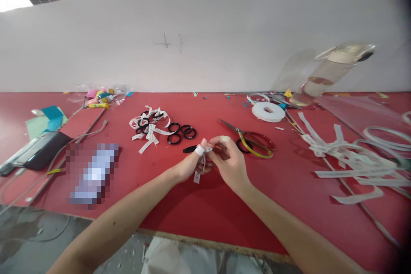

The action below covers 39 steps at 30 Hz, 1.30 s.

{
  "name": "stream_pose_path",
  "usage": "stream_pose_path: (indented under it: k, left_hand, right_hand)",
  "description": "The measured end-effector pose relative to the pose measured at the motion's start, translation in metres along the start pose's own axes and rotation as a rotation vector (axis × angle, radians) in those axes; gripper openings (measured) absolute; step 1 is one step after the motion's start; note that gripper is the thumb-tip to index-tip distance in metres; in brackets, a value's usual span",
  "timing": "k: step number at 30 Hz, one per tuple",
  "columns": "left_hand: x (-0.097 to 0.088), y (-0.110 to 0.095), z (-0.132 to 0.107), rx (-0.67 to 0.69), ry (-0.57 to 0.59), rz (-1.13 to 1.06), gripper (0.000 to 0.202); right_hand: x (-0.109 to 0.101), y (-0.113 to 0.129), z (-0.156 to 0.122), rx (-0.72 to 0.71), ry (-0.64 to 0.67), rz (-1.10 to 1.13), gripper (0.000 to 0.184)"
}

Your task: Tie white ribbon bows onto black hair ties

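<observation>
My left hand (pixel 189 164) is closed on a black hair tie (pixel 189 149), which pokes out beside the thumb, and on part of a white ribbon (pixel 197 177) whose printed end hangs below. With thumb and forefinger together, my right hand (pixel 231 163) pinches the ribbon close to the left thumb. White tape wraps the left thumb and a right finger. The ribbon's knot or loop is partly hidden by fingers. Scissors (pixel 253 143) with yellow and red handles lie just beyond my right hand, over another black hair tie.
Hair ties with white bows (pixel 150 132) and several plain black hair ties (pixel 188 132) lie at back left. A ribbon roll (pixel 268 111), cut ribbon strips (pixel 349 158) and a leaning water bottle (pixel 327 77) are at right. A phone (pixel 95 173) and power bank (pixel 46 150) lie at left.
</observation>
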<state>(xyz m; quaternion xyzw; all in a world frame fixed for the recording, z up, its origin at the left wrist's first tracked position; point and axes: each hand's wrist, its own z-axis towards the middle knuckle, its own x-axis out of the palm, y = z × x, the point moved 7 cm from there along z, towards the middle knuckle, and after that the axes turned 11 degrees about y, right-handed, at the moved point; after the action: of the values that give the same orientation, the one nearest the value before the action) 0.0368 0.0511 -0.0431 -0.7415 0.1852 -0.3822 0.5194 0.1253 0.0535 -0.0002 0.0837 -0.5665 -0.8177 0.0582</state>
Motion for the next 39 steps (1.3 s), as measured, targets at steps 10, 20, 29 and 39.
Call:
stream_pose_path:
  k: [10, 20, 29, 39]
  left_hand:
    - [-0.003, 0.001, 0.001, -0.017, 0.013, 0.000, 0.074]
    - [-0.002, -0.009, -0.002, 0.005, -0.058, 0.088, 0.073]
    - [0.004, -0.002, 0.001, 0.012, 0.102, 0.001, 0.076]
    - [0.002, 0.003, 0.005, -0.021, 0.136, -0.019, 0.079]
  right_hand:
    - [0.003, 0.001, 0.002, 0.050, 0.104, -0.003, 0.022]
    - [0.003, 0.006, -0.001, 0.067, 0.012, 0.183, 0.019]
    - [0.003, 0.003, -0.007, 0.063, -0.115, 0.159, 0.014]
    - [0.000, -0.005, -0.004, 0.080, -0.087, 0.017, 0.005]
